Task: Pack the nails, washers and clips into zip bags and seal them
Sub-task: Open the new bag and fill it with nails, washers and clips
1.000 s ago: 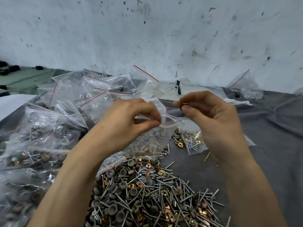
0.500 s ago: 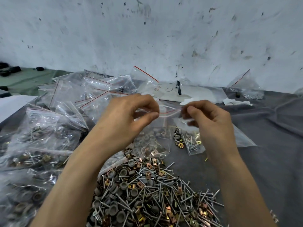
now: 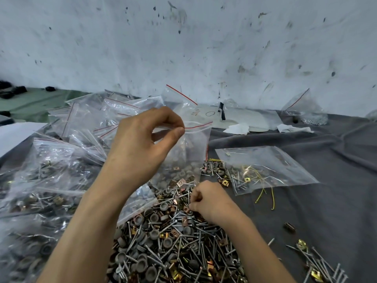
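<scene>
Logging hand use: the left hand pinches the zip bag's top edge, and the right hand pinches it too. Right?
No. The head view shows the left hand pinching the top edge of the zip bag, but the right hand is down in the hardware pile.

A hand-drawn "O" stands on the white sheet (image 3: 244,119) lying at twelve o'clock by the wall; the scrawl just left of it (a few slanted pen strokes) cannot be read.

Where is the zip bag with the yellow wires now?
The wire bag lies flat on the grey cloth, right of centre in the head view, beside the raised bag pinched by the left hand.
</scene>
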{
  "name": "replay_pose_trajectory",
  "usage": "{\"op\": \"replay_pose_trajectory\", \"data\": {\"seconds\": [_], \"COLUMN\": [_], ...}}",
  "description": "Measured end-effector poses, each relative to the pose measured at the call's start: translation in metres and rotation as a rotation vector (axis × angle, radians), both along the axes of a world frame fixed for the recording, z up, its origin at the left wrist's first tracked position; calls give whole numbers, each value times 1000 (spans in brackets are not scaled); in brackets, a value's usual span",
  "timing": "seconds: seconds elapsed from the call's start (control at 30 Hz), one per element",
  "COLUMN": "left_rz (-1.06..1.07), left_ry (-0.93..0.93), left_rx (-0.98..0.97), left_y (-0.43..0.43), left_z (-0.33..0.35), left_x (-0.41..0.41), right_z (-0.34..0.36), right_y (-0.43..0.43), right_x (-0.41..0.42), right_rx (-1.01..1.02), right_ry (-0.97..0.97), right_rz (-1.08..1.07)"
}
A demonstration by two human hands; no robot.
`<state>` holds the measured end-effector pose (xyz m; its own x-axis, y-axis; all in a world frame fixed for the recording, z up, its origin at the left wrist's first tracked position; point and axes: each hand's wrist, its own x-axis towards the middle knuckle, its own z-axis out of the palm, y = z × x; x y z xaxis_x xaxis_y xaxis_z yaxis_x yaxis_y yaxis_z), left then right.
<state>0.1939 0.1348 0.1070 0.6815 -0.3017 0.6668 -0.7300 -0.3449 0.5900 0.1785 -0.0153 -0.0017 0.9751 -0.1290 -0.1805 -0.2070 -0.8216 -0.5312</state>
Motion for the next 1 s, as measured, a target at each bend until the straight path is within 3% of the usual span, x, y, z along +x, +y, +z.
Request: {"op": "replay_pose_trajectory", "data": {"seconds": [0.27,0.4,0.5,0.6,0.7,0.87,1.0], "left_rz": [-6,-14,-39,-105,-172,-197,-155], "left_ry": [3,15,2,0,-6,-40,-42], "left_rx": [4,4,-12,-9,37,101,85], "left_y": [-1,0,0,-3,-8,-16,-15], "left_z": [-1,-1,-2,-1,-3,-5,-6], "left_x": [0,1,0,-1,-5,-11,-8], "right_z": [-1,20,50,82,100,98,97], "right_y": [1,-12,-27,-28,-18,-14,-19], "right_x": [-1,-8,-21,-38,-52,-54,-51], "right_rx": [131,246,351,528,507,250,362], "right_ry": [-63,-189,-421,-835,-1081,-964,-1016], "right_rz": [-33,-122,-208,-200,-122,-29,-63]}}
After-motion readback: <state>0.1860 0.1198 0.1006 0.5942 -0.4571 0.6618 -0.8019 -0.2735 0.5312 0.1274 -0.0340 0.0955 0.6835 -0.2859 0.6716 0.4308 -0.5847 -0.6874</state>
